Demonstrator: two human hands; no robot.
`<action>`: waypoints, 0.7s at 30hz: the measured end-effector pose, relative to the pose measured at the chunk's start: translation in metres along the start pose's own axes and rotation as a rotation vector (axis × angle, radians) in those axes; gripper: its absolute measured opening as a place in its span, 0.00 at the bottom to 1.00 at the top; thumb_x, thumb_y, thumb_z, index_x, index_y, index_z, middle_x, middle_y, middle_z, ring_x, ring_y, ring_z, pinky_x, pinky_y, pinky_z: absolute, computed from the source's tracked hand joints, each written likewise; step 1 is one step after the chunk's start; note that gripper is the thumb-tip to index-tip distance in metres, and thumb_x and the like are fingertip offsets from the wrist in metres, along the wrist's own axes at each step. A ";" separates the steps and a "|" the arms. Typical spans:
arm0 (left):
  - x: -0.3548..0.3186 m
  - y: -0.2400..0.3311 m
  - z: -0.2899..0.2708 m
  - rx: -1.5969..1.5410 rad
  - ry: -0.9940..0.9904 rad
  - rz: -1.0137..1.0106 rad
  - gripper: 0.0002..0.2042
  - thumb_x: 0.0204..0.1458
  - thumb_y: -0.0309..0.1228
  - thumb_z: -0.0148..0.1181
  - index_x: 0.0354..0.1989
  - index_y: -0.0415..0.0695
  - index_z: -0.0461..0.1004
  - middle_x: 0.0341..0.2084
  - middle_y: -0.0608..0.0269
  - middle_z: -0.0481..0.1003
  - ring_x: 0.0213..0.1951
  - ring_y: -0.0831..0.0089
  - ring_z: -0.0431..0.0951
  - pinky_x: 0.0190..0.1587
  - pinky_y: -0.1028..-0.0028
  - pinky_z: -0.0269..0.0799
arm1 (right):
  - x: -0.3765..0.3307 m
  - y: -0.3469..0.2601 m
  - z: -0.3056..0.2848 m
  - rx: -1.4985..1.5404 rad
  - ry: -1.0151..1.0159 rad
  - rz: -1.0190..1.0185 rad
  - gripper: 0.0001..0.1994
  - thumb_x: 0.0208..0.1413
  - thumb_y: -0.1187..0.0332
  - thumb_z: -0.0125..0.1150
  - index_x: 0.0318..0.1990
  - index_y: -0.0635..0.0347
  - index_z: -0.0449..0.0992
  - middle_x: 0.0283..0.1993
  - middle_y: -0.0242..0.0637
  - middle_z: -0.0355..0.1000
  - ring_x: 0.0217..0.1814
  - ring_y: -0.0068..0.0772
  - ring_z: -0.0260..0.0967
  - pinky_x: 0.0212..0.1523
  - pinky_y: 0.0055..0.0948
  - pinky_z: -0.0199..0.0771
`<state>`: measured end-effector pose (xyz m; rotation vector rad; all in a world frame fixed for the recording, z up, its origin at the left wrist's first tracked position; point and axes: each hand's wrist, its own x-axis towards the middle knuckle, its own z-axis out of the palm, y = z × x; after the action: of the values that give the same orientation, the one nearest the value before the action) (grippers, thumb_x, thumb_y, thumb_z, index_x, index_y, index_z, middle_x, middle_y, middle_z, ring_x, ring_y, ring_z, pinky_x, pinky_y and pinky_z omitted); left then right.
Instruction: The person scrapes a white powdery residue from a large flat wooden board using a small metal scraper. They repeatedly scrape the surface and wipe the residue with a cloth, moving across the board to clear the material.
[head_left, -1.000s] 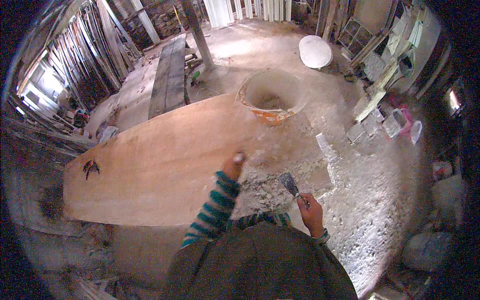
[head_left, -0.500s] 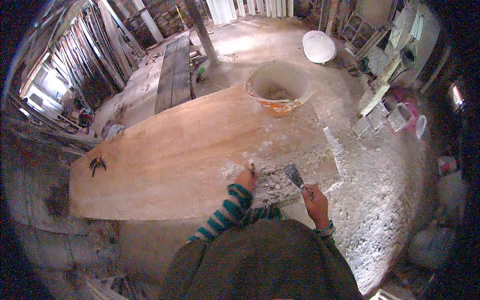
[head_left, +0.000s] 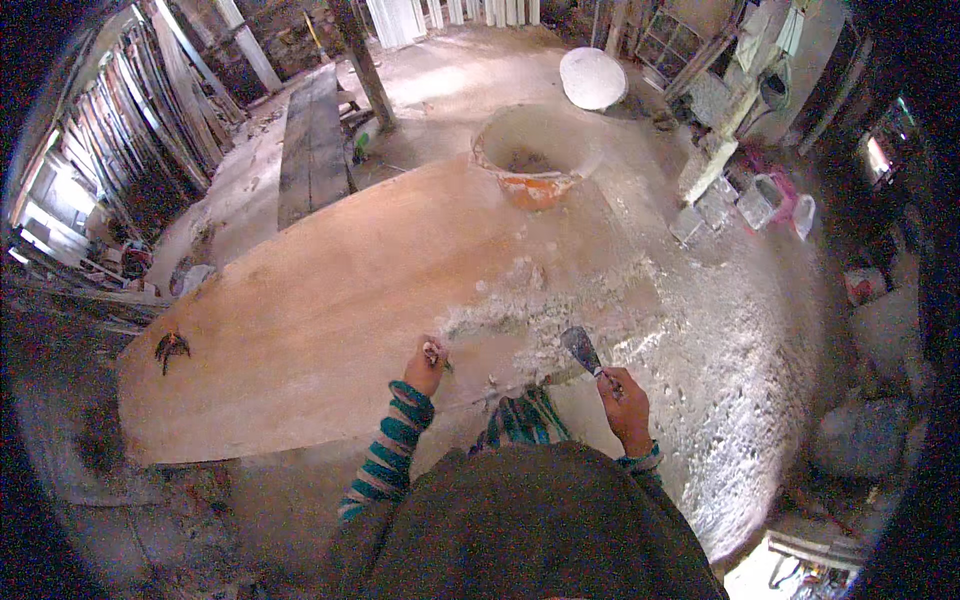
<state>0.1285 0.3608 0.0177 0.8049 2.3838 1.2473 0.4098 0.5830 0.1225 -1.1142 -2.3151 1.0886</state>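
My right hand [head_left: 625,408] grips the handle of a putty knife [head_left: 580,347], its dark blade pointing away from me over the near right part of the board. My left hand [head_left: 427,367] is closed, low over the middle of a brown wooden board [head_left: 330,290]; something small may be in its fingers, too blurred to name. Pale crumbly debris [head_left: 540,300] lies in a band across the board's right side, between and beyond my hands. A patch of board close to me, between the hands, shows mostly bare wood.
An orange bucket [head_left: 537,192] crusted with pale residue stands at the board's far right. Dark pliers-like tool [head_left: 172,347] lies at the left end. Beyond are a plank bench [head_left: 315,150], a wooden post [head_left: 362,70] and a round white lid-like object [head_left: 593,80]. Rough whitish ground [head_left: 730,370] lies right.
My left hand has moved left, away from the debris. The debris close to me has thinned and now sits farther out. The putty knife stays in my right hand; the view has shifted slightly.
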 end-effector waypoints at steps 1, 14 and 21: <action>-0.003 0.001 0.001 -0.003 -0.019 0.014 0.10 0.51 0.33 0.52 0.37 0.46 0.60 0.19 0.53 0.71 0.24 0.56 0.75 0.25 0.63 0.68 | -0.007 0.000 -0.001 -0.025 -0.037 0.057 0.12 0.52 0.60 0.54 0.40 0.56 0.72 0.29 0.39 0.71 0.29 0.34 0.69 0.29 0.29 0.68; 0.071 0.035 0.223 -0.125 0.047 0.105 0.11 0.51 0.37 0.51 0.37 0.45 0.61 0.20 0.47 0.71 0.25 0.47 0.72 0.25 0.58 0.66 | 0.015 0.069 -0.051 -0.015 -0.003 0.078 0.12 0.52 0.59 0.55 0.40 0.55 0.72 0.30 0.42 0.73 0.28 0.37 0.70 0.28 0.31 0.68; 0.109 0.118 0.318 -0.239 0.085 -0.057 0.13 0.53 0.39 0.49 0.39 0.44 0.61 0.17 0.49 0.70 0.22 0.51 0.73 0.23 0.59 0.65 | 0.037 0.155 -0.138 -0.036 0.066 0.103 0.12 0.52 0.60 0.55 0.40 0.57 0.72 0.29 0.42 0.72 0.30 0.36 0.71 0.30 0.30 0.68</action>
<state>0.2487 0.6853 -0.0660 0.6184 2.2462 1.5343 0.5464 0.7413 0.0921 -1.2754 -2.2570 1.0334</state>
